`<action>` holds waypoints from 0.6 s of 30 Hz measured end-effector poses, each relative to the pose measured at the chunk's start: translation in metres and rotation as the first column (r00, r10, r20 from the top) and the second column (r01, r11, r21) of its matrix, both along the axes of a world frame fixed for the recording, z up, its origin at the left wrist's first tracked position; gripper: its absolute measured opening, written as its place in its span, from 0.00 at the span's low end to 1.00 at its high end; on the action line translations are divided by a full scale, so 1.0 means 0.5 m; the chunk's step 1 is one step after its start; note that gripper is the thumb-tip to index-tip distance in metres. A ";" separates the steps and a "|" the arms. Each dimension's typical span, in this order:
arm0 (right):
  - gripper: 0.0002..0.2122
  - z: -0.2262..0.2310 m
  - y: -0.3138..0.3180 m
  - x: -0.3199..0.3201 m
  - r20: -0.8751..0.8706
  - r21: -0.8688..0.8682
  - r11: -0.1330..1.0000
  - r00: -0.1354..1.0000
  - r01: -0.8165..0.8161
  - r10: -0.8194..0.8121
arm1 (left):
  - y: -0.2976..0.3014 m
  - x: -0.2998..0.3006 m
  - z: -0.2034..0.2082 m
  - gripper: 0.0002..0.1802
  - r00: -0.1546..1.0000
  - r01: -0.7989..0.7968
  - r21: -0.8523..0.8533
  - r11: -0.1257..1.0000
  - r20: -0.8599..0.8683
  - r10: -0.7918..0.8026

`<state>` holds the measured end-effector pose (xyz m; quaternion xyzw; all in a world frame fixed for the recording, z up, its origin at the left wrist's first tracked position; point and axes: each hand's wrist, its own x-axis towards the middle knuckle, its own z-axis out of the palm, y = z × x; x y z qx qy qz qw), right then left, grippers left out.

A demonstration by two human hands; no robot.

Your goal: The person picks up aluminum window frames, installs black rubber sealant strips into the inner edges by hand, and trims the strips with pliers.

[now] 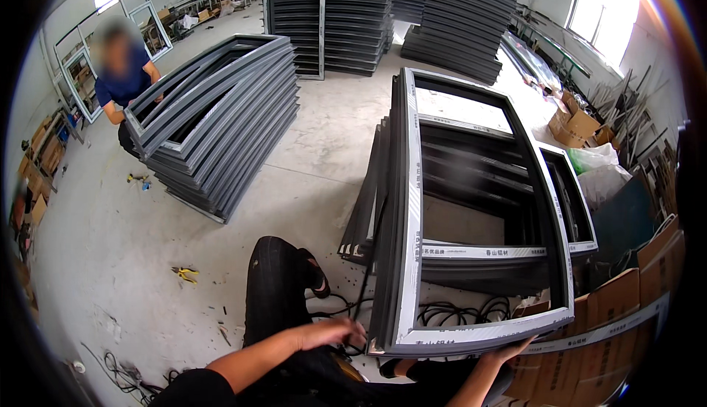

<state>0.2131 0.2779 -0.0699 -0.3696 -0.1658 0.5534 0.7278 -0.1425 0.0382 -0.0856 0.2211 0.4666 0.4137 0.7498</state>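
Note:
A dark grey window frame (409, 208) with white printed film on its faces stands tilted in front of me, on top of a stack of similar frames. Its lower right edge rests in my right hand (513, 351), whose fingers curl round the bottom rail. Left of the frame, my left hand (340, 332) is slightly blurred, its fingers drawn together. A thin black strip (367, 278), which looks like rubber seal, runs from the frame's left side down to those fingers. Their exact grip on it is partly smeared.
A co-worker (121, 68) stands behind another frame stack (228, 135) at the left. Yellow-handled pliers (185, 274) lie on the floor. Black cables (464, 313) coil beneath my frame. Cardboard (589, 355) and plastic bags (600, 175) sit at the right; tall frame stacks (353, 17) stand behind.

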 end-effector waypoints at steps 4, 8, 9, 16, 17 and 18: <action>0.35 -0.013 -0.046 0.000 -0.039 -0.085 0.986 0.989 -0.145 0.142 | -0.043 0.067 0.126 0.23 0.980 0.085 0.255 0.963 0.152 -0.127; 0.30 0.030 -0.219 -0.071 0.035 -0.264 0.861 0.887 -0.436 0.460 | -0.030 0.064 0.128 0.13 0.994 0.076 0.103 0.992 0.069 -0.084; 0.27 0.038 -0.274 -0.082 0.205 -0.331 0.736 0.716 -0.591 0.667 | -0.037 0.072 0.105 0.12 0.999 0.024 0.147 0.989 0.020 -0.027; 0.25 0.074 -0.426 -0.185 0.993 -0.087 0.817 -0.117 -0.570 0.024 | -0.010 0.078 0.106 0.13 0.992 0.005 0.071 0.997 -0.123 0.004; 0.25 0.064 -0.420 -0.191 0.987 -0.135 0.794 -0.154 -0.593 0.053 | -0.005 0.070 0.111 0.13 0.989 0.033 0.095 0.995 -0.149 -0.019; 0.25 0.057 -0.413 -0.199 0.978 -0.185 0.768 -0.192 -0.613 0.082 | -0.001 0.052 0.089 0.14 0.969 0.122 0.153 0.981 -0.233 -0.084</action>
